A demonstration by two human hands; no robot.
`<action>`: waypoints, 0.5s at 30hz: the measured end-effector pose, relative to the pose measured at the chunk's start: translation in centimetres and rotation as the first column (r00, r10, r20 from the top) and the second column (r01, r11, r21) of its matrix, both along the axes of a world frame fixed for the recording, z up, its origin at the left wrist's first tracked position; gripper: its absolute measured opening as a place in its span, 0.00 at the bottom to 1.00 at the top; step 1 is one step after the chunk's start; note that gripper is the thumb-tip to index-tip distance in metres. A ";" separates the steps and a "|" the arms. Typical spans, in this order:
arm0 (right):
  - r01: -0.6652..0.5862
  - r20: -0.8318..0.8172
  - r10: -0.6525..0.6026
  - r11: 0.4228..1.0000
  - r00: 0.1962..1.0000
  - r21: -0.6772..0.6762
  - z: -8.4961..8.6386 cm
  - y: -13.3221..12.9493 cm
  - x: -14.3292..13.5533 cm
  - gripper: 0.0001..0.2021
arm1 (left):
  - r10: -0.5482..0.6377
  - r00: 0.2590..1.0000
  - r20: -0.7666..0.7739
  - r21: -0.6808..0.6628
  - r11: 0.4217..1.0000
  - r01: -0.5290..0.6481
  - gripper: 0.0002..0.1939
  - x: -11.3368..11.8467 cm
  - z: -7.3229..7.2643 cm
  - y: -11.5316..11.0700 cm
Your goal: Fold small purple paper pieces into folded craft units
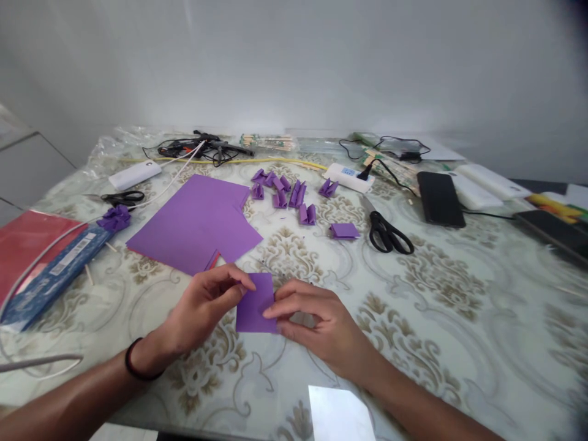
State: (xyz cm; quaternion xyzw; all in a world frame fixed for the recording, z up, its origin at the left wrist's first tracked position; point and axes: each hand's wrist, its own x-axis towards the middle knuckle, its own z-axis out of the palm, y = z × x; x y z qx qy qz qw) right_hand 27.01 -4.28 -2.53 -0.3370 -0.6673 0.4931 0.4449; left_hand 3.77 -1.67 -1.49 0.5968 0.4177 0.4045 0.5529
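Seeing black phone (441, 199) lying at right on patterned tablecloth (463, 367), second dark device (554, 236) lying further right. Noticing white power strip (340, 176) holding black plug (365, 173) toward back, yellow cord (275, 160) running leftward from strip. Spotting white block (135, 176) lying at left, red-and-blue packet (34, 245) lying nearer, clear plastic (110, 150) lying crumpled in back left corner, pale wall (294, 67) standing behind.
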 end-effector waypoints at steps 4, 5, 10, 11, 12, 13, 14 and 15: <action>0.007 -0.023 -0.008 0.999 1.000 -0.036 -0.2 0.0 0.0 0.11 | 0.029 0.999 -0.044 0.093 0.995 -0.025 0.09 -0.1 0.1 -0.1; 0.016 -0.026 -0.017 0.999 1.000 -0.052 -0.3 0.1 0.0 0.09 | 0.034 0.998 -0.048 0.116 0.993 -0.028 0.10 -0.1 0.1 -0.2; 0.076 0.037 -0.074 0.995 0.997 -0.067 -0.3 0.0 0.0 0.05 | 0.042 0.998 -0.057 0.222 0.975 -0.028 0.13 -0.1 0.0 -0.4; 0.087 0.055 -0.084 0.995 0.995 -0.053 -0.2 0.0 0.0 0.04 | 0.042 0.997 -0.060 0.222 0.975 -0.028 0.13 -0.1 0.0 -0.4; 0.098 0.069 -0.095 0.994 0.993 -0.038 -0.2 0.0 0.0 0.04 | 0.047 0.997 -0.059 0.215 0.976 -0.034 0.12 -0.1 0.0 -0.4; 0.108 0.077 -0.106 0.994 0.991 -0.021 -0.1 0.0 0.0 0.03 | 0.056 0.997 -0.056 0.201 0.979 -0.044 0.12 0.0 0.0 -0.5; 0.116 0.078 -0.116 0.993 0.990 -0.003 -0.1 0.0 0.1 0.03 | 0.067 0.997 -0.048 0.182 0.982 -0.058 0.11 0.1 0.0 -0.5; 0.121 0.074 -0.122 0.993 0.990 0.013 0.0 0.0 0.1 0.04 | 0.076 0.996 -0.037 0.151 0.986 -0.070 0.10 0.2 0.1 -0.5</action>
